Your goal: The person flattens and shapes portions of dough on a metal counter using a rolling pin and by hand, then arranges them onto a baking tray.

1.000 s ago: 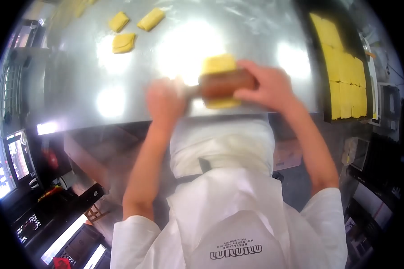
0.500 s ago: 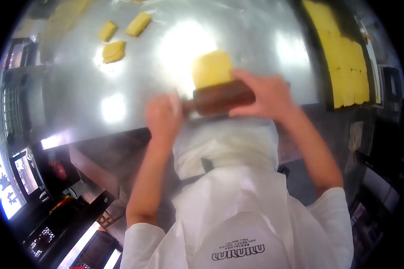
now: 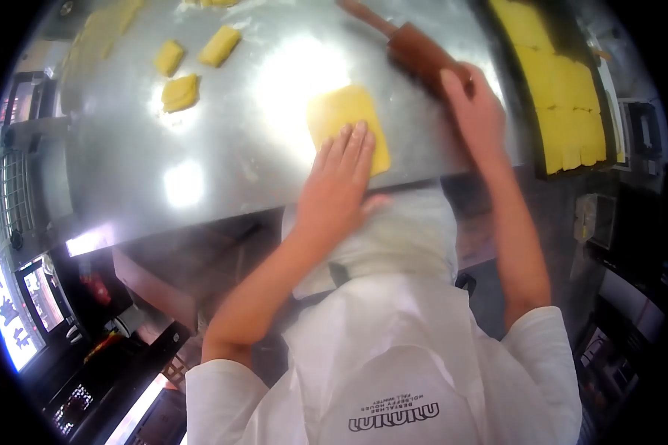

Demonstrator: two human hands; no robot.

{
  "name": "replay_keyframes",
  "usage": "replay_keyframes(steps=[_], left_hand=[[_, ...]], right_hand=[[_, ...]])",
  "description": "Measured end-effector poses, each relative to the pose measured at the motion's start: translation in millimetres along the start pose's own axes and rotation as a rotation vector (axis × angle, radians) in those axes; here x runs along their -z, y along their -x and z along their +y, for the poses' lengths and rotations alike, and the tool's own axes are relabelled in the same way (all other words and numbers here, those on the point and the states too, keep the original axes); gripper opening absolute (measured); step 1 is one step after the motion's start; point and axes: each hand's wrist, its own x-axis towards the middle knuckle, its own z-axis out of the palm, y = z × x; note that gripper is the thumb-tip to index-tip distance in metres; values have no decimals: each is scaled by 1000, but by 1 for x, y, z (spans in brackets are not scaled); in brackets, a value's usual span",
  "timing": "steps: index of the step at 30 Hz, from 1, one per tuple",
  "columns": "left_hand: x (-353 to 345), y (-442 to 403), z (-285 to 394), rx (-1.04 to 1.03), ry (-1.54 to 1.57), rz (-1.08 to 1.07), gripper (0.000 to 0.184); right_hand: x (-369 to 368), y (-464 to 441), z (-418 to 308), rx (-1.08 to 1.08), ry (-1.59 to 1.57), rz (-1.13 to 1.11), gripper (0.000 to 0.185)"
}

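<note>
A flat yellow sheet of dough [image 3: 346,105] lies on the metal worktop near its front edge. My left hand [image 3: 341,174] rests on the lower part of this sheet, fingers stretched out flat. Off to the right, my right hand [image 3: 475,107] is closed round the near end of a brown wooden rolling pin [image 3: 427,58]. The pin slants away across the worktop, its far handle pointing to the back left, apart from the dough.
Several smaller folded dough pieces [image 3: 179,93] lie at the left of the metal worktop [image 3: 230,141]. At the right edge stands a dark tray [image 3: 545,152] covered with yellow dough sheets [image 3: 571,96]. More yellow dough [image 3: 89,44] is at the far left.
My right hand has carried the rolling pin off the dough, to the right and back. My left hand has let go of the pin's handle and now lies flat on the dough sheet.
</note>
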Motion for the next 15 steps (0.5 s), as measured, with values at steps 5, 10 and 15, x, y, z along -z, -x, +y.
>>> replay_keyframes(steps=[5,10,15], left_hand=[[14,2,-1,48,150,50,91],[11,33,-21,262,325,392,69],[-3,46,-37,461,636,560,54]], right_hand=[[16,-10,-13,-46,36,-141,64],[38,20,-33,368,337,86,51],[-29,52,-85,613,-3,-3,60]])
